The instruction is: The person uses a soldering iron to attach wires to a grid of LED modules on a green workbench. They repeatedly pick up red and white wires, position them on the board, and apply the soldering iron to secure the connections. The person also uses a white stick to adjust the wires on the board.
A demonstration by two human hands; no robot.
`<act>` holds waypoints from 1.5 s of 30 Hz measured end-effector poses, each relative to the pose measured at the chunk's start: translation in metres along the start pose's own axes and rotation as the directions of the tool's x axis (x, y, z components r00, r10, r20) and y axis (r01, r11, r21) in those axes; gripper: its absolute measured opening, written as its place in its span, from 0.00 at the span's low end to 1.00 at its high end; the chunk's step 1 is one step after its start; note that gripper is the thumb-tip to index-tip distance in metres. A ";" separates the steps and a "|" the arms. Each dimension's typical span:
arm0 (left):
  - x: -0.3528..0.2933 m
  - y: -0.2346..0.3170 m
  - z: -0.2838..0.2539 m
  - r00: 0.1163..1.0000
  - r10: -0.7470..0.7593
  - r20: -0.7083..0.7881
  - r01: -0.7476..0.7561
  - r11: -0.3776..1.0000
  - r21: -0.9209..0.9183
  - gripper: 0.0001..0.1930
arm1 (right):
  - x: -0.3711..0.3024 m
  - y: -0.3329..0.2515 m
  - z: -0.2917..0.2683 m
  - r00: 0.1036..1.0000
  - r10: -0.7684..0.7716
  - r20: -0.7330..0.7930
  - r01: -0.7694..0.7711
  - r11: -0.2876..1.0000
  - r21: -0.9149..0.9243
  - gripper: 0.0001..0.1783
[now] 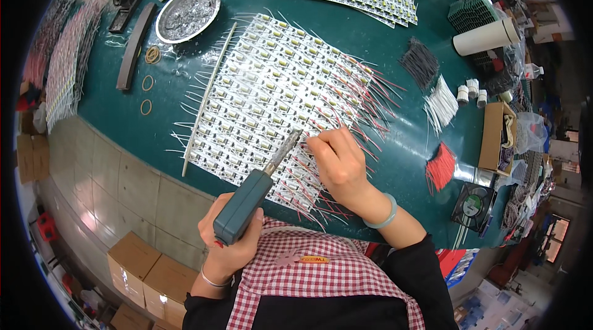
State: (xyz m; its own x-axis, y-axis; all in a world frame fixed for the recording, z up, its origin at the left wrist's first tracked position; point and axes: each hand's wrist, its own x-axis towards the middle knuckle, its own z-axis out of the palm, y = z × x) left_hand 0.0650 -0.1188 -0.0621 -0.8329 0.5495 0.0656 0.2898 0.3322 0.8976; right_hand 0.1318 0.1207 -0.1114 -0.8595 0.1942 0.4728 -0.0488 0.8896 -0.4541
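Green soldering gun (244, 203) is gripped in wrapped L hand (227, 258), long axis angled fwd-right, tip just left of R hand (341, 164). R fingertips are pinched, contents can't be told; PCB panel (253, 101) is spread beneath R hand & ahead of L.
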 end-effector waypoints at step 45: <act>-0.004 0.003 -0.004 1.000 -0.028 -0.008 0.028 0.999 -0.023 0.11 | -0.002 0.000 0.001 1.000 -0.013 0.026 0.014 0.999 -0.048 0.17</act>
State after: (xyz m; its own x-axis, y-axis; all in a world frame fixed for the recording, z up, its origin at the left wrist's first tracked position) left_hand 0.0669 -0.1230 -0.0573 -0.8443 0.5340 0.0441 0.2558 0.3295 0.9088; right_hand 0.1330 0.1201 -0.1133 -0.8717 0.1719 0.4589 -0.0366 0.9110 -0.4107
